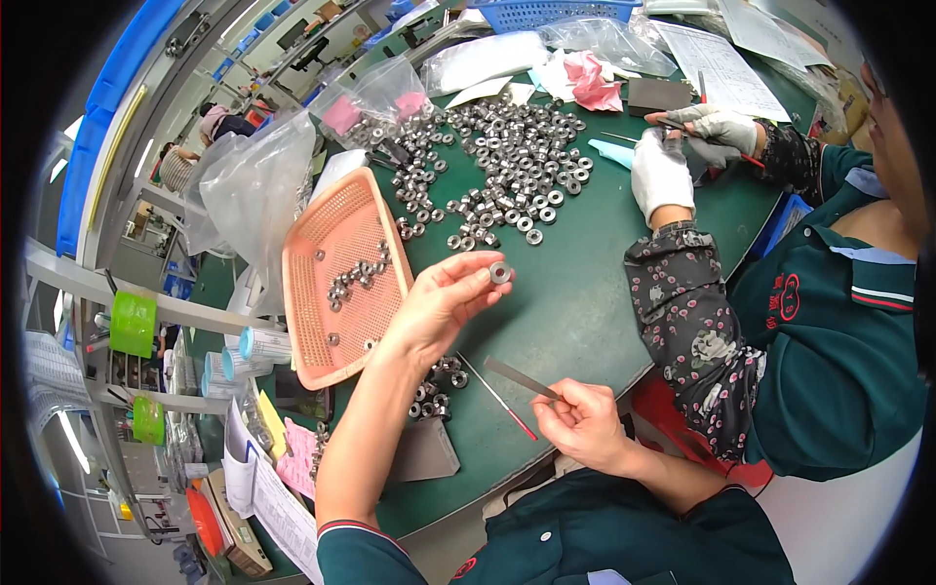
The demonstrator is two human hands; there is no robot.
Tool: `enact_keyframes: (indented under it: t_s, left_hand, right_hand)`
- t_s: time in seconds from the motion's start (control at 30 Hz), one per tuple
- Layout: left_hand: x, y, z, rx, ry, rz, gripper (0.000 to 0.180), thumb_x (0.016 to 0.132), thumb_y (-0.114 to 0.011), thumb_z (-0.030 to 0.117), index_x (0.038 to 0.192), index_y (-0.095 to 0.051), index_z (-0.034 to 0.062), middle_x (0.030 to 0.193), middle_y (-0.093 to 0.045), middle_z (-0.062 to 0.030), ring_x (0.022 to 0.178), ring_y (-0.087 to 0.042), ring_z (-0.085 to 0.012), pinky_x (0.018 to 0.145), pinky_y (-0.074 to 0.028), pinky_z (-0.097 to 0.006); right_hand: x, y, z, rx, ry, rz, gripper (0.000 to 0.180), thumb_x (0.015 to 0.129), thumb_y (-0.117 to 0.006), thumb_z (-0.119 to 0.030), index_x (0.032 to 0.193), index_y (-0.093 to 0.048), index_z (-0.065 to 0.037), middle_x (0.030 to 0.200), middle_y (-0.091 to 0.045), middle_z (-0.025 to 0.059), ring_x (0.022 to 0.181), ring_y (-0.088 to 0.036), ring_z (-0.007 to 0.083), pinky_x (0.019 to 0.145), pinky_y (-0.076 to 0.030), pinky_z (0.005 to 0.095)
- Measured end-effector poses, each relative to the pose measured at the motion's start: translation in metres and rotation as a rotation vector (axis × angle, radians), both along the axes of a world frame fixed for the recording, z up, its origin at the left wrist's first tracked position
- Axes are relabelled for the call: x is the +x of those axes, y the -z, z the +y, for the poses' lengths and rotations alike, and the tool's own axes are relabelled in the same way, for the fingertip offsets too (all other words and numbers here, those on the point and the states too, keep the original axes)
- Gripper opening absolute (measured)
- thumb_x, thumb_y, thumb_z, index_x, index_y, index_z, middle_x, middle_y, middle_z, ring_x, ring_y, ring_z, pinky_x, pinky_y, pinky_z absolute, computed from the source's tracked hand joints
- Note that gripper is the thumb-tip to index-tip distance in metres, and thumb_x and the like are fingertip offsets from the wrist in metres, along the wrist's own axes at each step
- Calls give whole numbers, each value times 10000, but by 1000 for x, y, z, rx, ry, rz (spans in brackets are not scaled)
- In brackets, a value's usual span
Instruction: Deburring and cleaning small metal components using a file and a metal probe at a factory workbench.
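Observation:
Between thumb and fingers of my left hand (444, 304) is a small metal ring (500, 272), raised over the green table. My right hand (587, 425) grips a flat file (524, 378), whose blade points up and left toward the ring but stays apart from it. A thin needle file with a red handle (498, 397) lies on the table between my hands. Under my left forearm sits a small group of metal rings (441, 387), partly hidden by it. Close to them is a grey block (426, 450).
A pink perforated basket (300, 331) with several rings stands left of my left hand. Beyond lies a big pile of rings (517, 161). At right, a co-worker's gloved hands (663, 175) hold a tool and something dark. Plastic bags (487, 60) and papers (726, 73) line the far side.

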State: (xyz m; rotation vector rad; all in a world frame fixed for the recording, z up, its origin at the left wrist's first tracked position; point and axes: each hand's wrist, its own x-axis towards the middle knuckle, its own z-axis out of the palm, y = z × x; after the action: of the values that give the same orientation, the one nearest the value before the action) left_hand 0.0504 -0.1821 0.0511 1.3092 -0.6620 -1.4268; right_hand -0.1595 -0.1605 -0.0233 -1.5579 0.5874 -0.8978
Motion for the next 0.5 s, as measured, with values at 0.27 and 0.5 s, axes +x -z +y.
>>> enact_keyframes:
  t_s: [0.27,0.5]
  left_hand:
    - [-3,4,18,41,-71,67,317,836,-582,92,1123,-514,-26,1030,-592,-146,882,-604,-152,779,-504,-214]
    - [-6,4,17,89,-107,89,326,824,-606,111,1110,-525,-22,1012,-602,-146,866,-611,-151,779,-506,-216]
  right_hand:
    - [4,2,2,12,18,0,76,695,-627,8,695,-551,4,430,-353,2,369,-357,84,370,-289,267]
    - [4,4,4,-6,29,6,73,688,-624,14,691,-552,1,425,-347,2,366,-358,89,370,-293,267]
